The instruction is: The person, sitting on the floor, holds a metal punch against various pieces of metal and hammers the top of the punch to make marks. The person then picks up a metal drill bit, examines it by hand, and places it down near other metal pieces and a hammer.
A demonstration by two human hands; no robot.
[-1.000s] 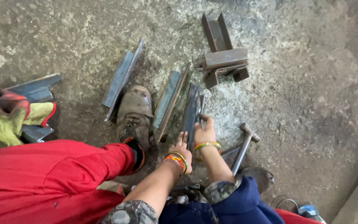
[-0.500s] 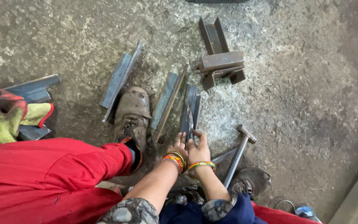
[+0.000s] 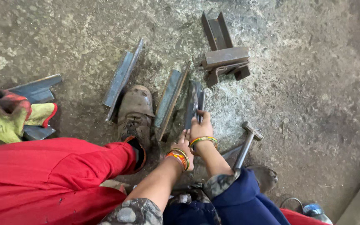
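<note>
Two bare hands are working low on a gritty concrete floor point(image 3: 296, 125), both wearing bright beaded bracelets at the wrist. The right hand point(image 3: 201, 128) is curling its fingers around the near end of a short steel angle piece point(image 3: 193, 104), gripping it where it is lying on the floor and pointing away from the person. The left hand point(image 3: 183, 143) is sitting just beside and slightly behind the right one, its fingers reaching toward the same end of the piece; whether it is actually closing on the metal cannot be told, since the right hand is covering that spot.

Just left of the held piece, a second angle piece point(image 3: 169, 100) is lying nearly parallel to it, and beyond that a worn, dusty work boot point(image 3: 135, 111) is planted on the floor, coming out of a red trouser leg point(image 3: 51, 175). A longer steel angle bar point(image 3: 121, 79) is lying on the far side of the boot. Farther up, a stack of channel sections point(image 3: 223, 54) is resting in a small heap, well apart from the hands. A hammer point(image 3: 246, 143) is lying to the right of the right forearm, its head pointing away. At the left edge, a yellow-green work glove with red trim point(image 3: 5, 116) is resting on another steel offcut point(image 3: 36, 93).
</note>
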